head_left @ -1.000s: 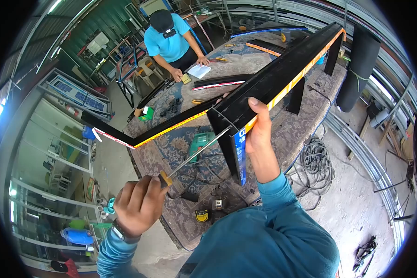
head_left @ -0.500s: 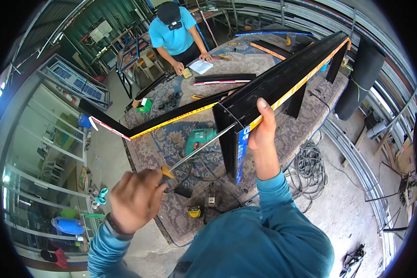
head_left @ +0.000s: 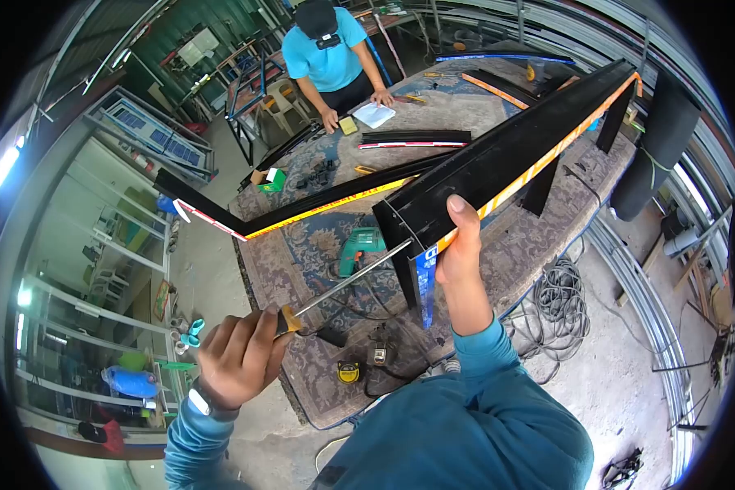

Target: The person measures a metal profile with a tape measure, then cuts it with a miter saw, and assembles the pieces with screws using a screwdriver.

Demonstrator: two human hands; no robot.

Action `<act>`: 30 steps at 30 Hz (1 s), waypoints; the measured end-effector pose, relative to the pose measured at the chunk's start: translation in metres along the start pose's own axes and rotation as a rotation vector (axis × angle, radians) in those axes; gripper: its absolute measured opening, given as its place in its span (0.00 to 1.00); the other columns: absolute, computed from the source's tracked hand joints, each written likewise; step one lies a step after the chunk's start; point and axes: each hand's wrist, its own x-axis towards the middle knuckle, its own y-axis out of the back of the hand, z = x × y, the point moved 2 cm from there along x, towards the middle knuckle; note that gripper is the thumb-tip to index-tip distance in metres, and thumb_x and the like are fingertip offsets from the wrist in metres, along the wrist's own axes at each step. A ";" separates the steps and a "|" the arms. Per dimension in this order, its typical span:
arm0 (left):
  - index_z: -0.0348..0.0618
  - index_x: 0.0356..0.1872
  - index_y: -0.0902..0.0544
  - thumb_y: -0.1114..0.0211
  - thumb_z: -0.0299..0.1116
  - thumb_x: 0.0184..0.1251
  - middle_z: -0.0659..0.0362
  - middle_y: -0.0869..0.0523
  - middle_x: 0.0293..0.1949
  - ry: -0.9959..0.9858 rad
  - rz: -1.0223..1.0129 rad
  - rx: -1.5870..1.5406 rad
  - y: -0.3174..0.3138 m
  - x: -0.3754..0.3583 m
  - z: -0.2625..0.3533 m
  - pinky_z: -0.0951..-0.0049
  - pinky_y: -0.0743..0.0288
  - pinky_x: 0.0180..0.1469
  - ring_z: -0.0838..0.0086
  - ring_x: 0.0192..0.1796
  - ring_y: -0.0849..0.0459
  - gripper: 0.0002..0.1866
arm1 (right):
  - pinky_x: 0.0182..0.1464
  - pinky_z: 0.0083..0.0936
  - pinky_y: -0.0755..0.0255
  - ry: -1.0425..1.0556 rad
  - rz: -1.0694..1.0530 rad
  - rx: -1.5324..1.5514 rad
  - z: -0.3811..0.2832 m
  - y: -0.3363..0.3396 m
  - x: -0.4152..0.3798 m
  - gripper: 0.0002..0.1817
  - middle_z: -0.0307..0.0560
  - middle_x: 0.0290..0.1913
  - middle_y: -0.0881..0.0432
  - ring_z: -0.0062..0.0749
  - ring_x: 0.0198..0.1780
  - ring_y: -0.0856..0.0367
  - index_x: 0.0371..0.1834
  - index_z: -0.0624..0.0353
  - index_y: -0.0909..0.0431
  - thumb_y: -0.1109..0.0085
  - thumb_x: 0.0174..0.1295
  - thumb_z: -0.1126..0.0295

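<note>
My left hand (head_left: 241,357) is wrapped round the yellow-and-black handle of a long screwdriver (head_left: 353,278). The steel shaft slants up to the right, its tip at the end joint of a black metal frame (head_left: 498,167). Orange-and-white tape runs along the frame's long bar, and blue tape covers the edge of the short leg under the joint. My right hand (head_left: 463,245) grips the bar close to that joint, thumb on top; its other fingers are mostly hidden underneath. Below the joint, a green power drill (head_left: 359,249) lies on the table.
A carpet-covered table (head_left: 314,392) bears a tape measure (head_left: 349,372), a second black frame with yellow tape (head_left: 335,200) and a small green box (head_left: 270,180). Across it, a co-worker (head_left: 327,53) leans over white paper. Coiled cable (head_left: 561,302) lies on the floor at right.
The view has shifted, so the table and frame appear slightly further right. My left hand has turned on the handle, now showing a wristwatch. The screwdriver tip stays at the joint.
</note>
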 end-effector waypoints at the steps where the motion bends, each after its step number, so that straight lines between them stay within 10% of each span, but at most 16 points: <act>1: 0.35 0.51 0.22 0.25 0.31 0.65 0.50 0.15 0.35 0.130 -0.045 -0.251 -0.004 0.001 -0.002 0.71 0.26 0.30 0.73 0.30 0.18 0.19 | 0.58 0.35 0.17 0.001 0.002 0.007 -0.001 -0.002 0.001 0.31 0.54 0.54 0.14 0.40 0.52 0.12 0.62 0.68 0.25 0.39 0.64 0.54; 4: 0.36 0.51 0.22 0.30 0.36 0.73 0.57 0.16 0.30 0.812 -0.400 -1.337 -0.021 -0.004 -0.011 0.77 0.29 0.28 0.78 0.25 0.21 0.16 | 0.57 0.35 0.17 -0.005 -0.023 0.032 -0.007 0.003 0.003 0.30 0.54 0.54 0.15 0.40 0.53 0.12 0.62 0.66 0.25 0.37 0.63 0.55; 8: 0.36 0.51 0.22 0.30 0.34 0.71 0.59 0.16 0.30 0.846 -0.581 -1.407 -0.014 0.009 -0.021 0.75 0.27 0.28 0.77 0.25 0.20 0.15 | 0.58 0.36 0.18 -0.010 -0.008 0.061 -0.011 0.009 -0.001 0.32 0.52 0.54 0.15 0.40 0.53 0.13 0.64 0.65 0.26 0.35 0.62 0.55; 12: 0.36 0.52 0.19 0.24 0.33 0.60 0.50 0.15 0.33 0.151 -0.045 0.013 0.002 0.011 0.005 0.64 0.20 0.30 0.58 0.27 0.16 0.22 | 0.59 0.36 0.18 -0.065 -0.011 0.048 -0.005 0.007 0.001 0.30 0.51 0.52 0.14 0.39 0.52 0.12 0.61 0.66 0.24 0.35 0.62 0.56; 15: 0.36 0.52 0.18 0.24 0.35 0.62 0.51 0.14 0.34 0.188 -0.140 -0.153 -0.006 0.001 -0.003 0.65 0.20 0.31 0.58 0.28 0.14 0.21 | 0.59 0.37 0.19 -0.080 0.068 0.047 0.010 0.021 0.002 0.29 0.50 0.53 0.14 0.41 0.53 0.13 0.61 0.64 0.23 0.38 0.63 0.55; 17: 0.36 0.53 0.20 0.27 0.35 0.68 0.51 0.17 0.30 0.342 -0.257 -0.943 -0.021 -0.002 -0.018 0.66 0.24 0.29 0.56 0.25 0.18 0.19 | 0.59 0.39 0.19 -0.072 0.068 0.024 0.005 0.016 0.006 0.28 0.50 0.53 0.14 0.42 0.54 0.14 0.60 0.63 0.22 0.41 0.63 0.53; 22: 0.36 0.49 0.18 0.31 0.29 0.70 0.58 0.16 0.33 0.453 -0.272 -0.991 -0.004 -0.002 -0.019 0.70 0.25 0.29 0.63 0.29 0.18 0.12 | 0.64 0.41 0.23 0.005 0.020 0.052 0.005 0.009 0.014 0.33 0.58 0.57 0.15 0.48 0.56 0.15 0.64 0.67 0.24 0.43 0.64 0.51; 25: 0.40 0.51 0.21 0.27 0.35 0.64 0.60 0.19 0.31 0.041 0.080 0.163 0.006 -0.010 -0.012 0.72 0.25 0.27 0.71 0.28 0.20 0.18 | 0.63 0.43 0.21 0.012 -0.013 0.035 0.006 -0.003 0.009 0.34 0.57 0.56 0.15 0.47 0.55 0.14 0.64 0.65 0.25 0.40 0.63 0.49; 27: 0.40 0.48 0.19 0.26 0.40 0.61 0.61 0.21 0.29 0.049 0.030 0.156 -0.009 -0.016 -0.017 0.71 0.24 0.27 0.71 0.25 0.21 0.20 | 0.61 0.42 0.19 0.030 0.021 0.014 0.007 -0.006 0.007 0.32 0.55 0.55 0.15 0.46 0.53 0.14 0.64 0.63 0.25 0.38 0.63 0.50; 30: 0.40 0.46 0.19 0.29 0.38 0.66 0.58 0.20 0.28 0.459 -0.402 -0.978 -0.020 -0.012 -0.038 0.70 0.26 0.27 0.71 0.23 0.21 0.15 | 0.58 0.41 0.18 0.060 -0.003 0.010 0.005 -0.004 0.009 0.30 0.54 0.54 0.15 0.45 0.52 0.13 0.63 0.62 0.24 0.37 0.64 0.52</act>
